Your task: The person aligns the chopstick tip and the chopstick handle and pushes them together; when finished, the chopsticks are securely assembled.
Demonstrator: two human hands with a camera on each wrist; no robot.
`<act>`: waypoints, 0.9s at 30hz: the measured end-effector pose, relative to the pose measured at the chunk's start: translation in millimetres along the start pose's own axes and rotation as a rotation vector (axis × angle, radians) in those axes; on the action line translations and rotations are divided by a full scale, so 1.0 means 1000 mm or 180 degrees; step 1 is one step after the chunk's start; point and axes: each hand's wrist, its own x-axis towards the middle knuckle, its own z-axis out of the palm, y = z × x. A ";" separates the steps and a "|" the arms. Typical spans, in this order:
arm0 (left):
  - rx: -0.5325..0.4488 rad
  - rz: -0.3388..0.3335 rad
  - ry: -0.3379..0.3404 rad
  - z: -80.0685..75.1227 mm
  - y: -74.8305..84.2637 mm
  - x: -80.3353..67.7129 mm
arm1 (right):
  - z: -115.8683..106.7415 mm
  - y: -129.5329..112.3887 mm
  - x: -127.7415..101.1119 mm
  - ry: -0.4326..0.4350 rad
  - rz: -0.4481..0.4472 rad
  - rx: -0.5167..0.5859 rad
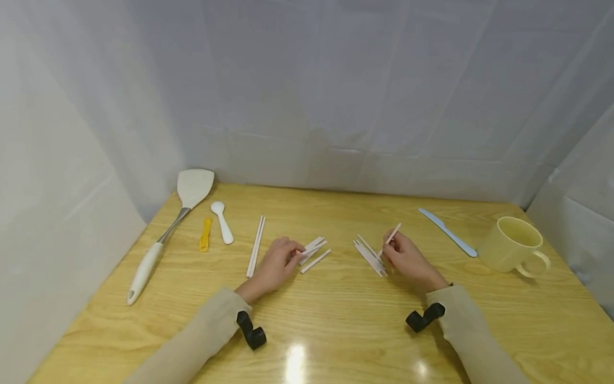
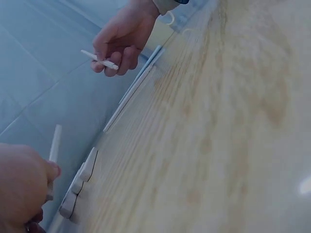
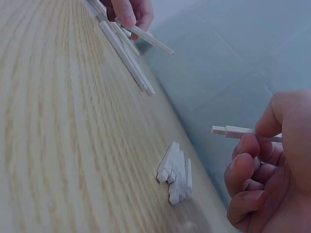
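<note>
My left hand point(image 1: 280, 261) pinches a short white stick point(image 2: 55, 145) over a small pile of similar sticks point(image 1: 315, 261) on the table. My right hand point(image 1: 406, 257) holds another short white stick point(image 1: 390, 237) between thumb and fingers, slanting up. In the right wrist view, that stick point(image 3: 240, 132) has a narrower stepped end, and the other fingers are curled below it. Beneath and left of the right hand lies a second pile of white sticks point(image 1: 368, 258). The two held sticks are apart from each other.
Two long white sticks point(image 1: 256, 246) lie left of my left hand. Farther left are a white spoon point(image 1: 223, 224), a small yellow utensil point(image 1: 205, 234) and a spatula point(image 1: 163, 240). On the right are a blue knife point(image 1: 448, 232) and a yellow mug point(image 1: 508, 248).
</note>
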 end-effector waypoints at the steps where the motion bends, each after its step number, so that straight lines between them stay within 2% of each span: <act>1: -0.0059 -0.0036 -0.0038 0.000 0.002 0.000 | 0.000 0.000 0.000 0.0032 -0.0001 -0.0015; 7: -0.0331 -0.0308 -0.0245 0.003 0.014 0.001 | 0.003 -0.008 0.000 0.0182 0.0039 -0.0031; 11: -0.0356 -0.0340 -0.0229 0.006 0.022 -0.003 | 0.007 -0.012 0.004 0.0140 -0.0079 0.0050; 16: -0.0317 -0.0207 -0.0120 0.009 0.030 -0.007 | 0.015 -0.020 0.010 0.0123 -0.0243 0.0150; 20: -0.0338 -0.0098 -0.0175 0.017 0.038 -0.006 | 0.020 -0.026 0.011 0.0151 -0.0292 0.0253; 27: -0.0498 0.0097 -0.0280 0.033 0.050 -0.004 | 0.025 -0.036 0.014 0.0200 -0.0205 0.0260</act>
